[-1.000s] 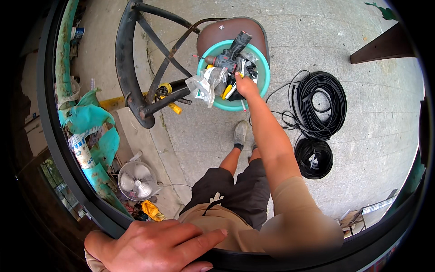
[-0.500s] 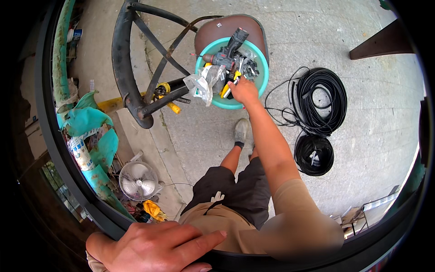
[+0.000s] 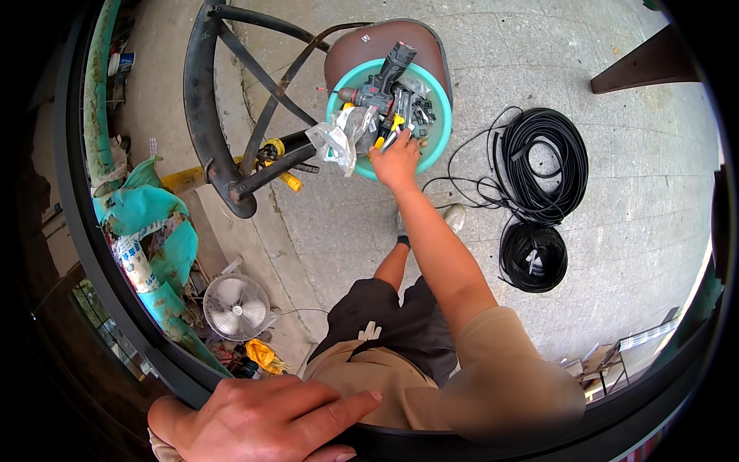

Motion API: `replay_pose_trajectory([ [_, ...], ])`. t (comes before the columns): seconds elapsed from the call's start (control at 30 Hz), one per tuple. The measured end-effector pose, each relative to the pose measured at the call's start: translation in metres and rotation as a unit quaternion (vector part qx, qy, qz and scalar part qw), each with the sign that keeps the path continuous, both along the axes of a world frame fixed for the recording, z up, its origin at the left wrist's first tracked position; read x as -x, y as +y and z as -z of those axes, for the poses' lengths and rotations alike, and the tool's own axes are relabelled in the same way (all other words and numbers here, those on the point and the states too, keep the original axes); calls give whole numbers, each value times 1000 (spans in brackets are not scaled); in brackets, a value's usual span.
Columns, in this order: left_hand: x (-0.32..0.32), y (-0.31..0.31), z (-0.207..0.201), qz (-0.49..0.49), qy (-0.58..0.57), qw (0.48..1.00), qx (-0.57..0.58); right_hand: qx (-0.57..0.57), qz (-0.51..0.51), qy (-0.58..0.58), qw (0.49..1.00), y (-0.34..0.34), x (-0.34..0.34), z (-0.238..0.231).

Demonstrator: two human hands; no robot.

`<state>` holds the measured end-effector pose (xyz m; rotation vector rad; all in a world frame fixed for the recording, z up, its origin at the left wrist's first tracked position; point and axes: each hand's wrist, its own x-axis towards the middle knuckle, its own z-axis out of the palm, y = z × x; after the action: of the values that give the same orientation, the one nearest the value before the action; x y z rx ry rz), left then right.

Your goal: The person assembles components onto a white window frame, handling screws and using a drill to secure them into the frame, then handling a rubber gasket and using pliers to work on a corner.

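My right hand (image 3: pixel 396 162) reaches into a teal plastic basin (image 3: pixel 442 138) on a brown chair seat (image 3: pixel 341 61). Its thumb and fingers close in among yellow-and-black and silver hand tools (image 3: pixel 389 138); what they grip is partly hidden. Just beyond them lies a grey-and-black cordless drill (image 3: pixel 377 94) with a bit fitted, its handle pointing up and away. Small dark clips or fittings (image 3: pixel 419 115) fill the basin's right side. A clear plastic bag (image 3: pixel 342 138) hangs over the left rim. My left hand (image 3: pixel 269 420) lies over a dark rail (image 3: pixel 173 358), fingers stretched to the right.
A coil of black cable (image 3: pixel 577 165) and a smaller black roll (image 3: pixel 531 285) lie on the paving at right. The chair's metal frame (image 3: pixel 200 115) extends left, beside a yellow-and-black tool (image 3: pixel 289 179). A fan (image 3: pixel 236 306) and torn teal sheeting (image 3: pixel 146 206) are at left.
My right hand has shifted left inside the basin, toward the yellow-handled tools. My right foot has come into view further right. My left hand stays put.
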<state>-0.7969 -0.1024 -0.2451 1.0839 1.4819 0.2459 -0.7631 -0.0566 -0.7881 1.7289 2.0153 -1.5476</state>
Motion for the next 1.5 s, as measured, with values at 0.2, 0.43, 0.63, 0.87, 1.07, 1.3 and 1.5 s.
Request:
replay_pose_trajectory([
  [0.2,1,-2,0,-3,-2,1000,5,-65,45,34,996,-1,1,3],
  [0.43,1,-1,-2,1,6,1000,12,-207,83,96,970,21,-7,-4],
  [0.63,2,-1,-2,10,7,1000,11,-287,-72,168,940,32,-14,-19],
  [0.87,1,-2,-2,3,8,1000,11,-328,-32,139,934,71,-19,-6],
  [1.07,1,-1,-3,1,12,1000,8,-314,-119,91,937,123,3,27],
  [1.3,1,-1,-1,-2,5,1000,7,-75,-147,-81,983,125,22,38],
  [1.5,1,-1,0,-13,2,1000,0,-268,-112,-49,956,90,4,50],
])
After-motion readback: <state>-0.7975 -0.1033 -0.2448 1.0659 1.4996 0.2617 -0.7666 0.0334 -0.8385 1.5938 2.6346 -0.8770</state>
